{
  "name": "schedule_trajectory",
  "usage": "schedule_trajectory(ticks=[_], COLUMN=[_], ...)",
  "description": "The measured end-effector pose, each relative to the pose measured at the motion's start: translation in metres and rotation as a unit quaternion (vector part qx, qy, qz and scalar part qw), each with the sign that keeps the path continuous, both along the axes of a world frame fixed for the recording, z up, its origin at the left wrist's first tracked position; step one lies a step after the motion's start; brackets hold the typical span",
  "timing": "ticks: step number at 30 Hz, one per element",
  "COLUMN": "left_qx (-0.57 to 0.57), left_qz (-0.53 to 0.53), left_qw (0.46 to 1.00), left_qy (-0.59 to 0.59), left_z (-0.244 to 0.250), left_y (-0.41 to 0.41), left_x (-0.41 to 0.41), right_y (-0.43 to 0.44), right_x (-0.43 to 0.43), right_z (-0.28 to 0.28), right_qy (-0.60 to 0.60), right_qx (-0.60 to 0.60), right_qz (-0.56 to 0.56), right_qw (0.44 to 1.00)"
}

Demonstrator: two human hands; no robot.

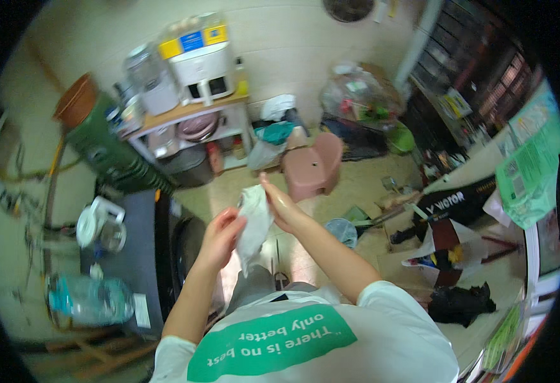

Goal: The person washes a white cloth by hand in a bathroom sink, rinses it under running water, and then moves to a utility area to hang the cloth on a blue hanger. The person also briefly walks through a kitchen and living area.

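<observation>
A crumpled white cloth or tissue (255, 222) hangs between my two hands in front of my body. My left hand (222, 237) has its fingers and thumb on the left side of the white piece. Along its upper right side lies my right hand (282, 206), flat, with the fingers pointing away from me. Beyond the hands, a pink plastic child's chair (308, 167) stands on the tiled floor.
To the left, a dark counter (141, 230) bears a glass jug (112, 234) and a large clear plastic bottle (98, 299). Ahead stands a shelf (165, 122) with a white coffee maker (203, 72). A small bin (342, 232) and bags lie on the right.
</observation>
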State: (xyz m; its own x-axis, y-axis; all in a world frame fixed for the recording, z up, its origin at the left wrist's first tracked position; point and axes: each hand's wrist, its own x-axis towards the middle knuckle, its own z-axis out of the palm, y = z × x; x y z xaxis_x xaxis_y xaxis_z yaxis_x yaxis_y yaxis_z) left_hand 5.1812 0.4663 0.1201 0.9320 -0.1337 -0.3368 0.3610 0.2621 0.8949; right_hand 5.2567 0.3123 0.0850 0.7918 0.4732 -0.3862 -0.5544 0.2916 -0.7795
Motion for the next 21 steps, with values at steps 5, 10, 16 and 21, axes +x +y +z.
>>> schedule_trajectory(ticks=[5, 10, 16, 21], left_qx=[0.063, 0.457, 0.200, 0.185], left_qz=[0.040, -0.234, -0.443, -0.497], left_qw=[0.979, 0.839, 0.872, 0.844], left_qy=[-0.191, -0.179, 0.057, 0.080], left_z=[-0.008, -0.102, -0.185, -0.151], left_y=[0.015, 0.023, 0.038, 0.077], left_x=[0.045, 0.136, 0.207, 0.261], right_y=[-0.019, -0.022, -0.015, 0.029], right_x=[0.049, 0.090, 0.126, 0.203], right_z=[0.040, -0.049, -0.189, -0.144], right_qy=[-0.333, -0.399, -0.106, 0.107], right_qx=[-0.001, -0.339, -0.480, -0.089], right_qz=[-0.167, -0.230, 0.087, -0.096], right_qw=[0.928, 0.820, 0.867, 0.986])
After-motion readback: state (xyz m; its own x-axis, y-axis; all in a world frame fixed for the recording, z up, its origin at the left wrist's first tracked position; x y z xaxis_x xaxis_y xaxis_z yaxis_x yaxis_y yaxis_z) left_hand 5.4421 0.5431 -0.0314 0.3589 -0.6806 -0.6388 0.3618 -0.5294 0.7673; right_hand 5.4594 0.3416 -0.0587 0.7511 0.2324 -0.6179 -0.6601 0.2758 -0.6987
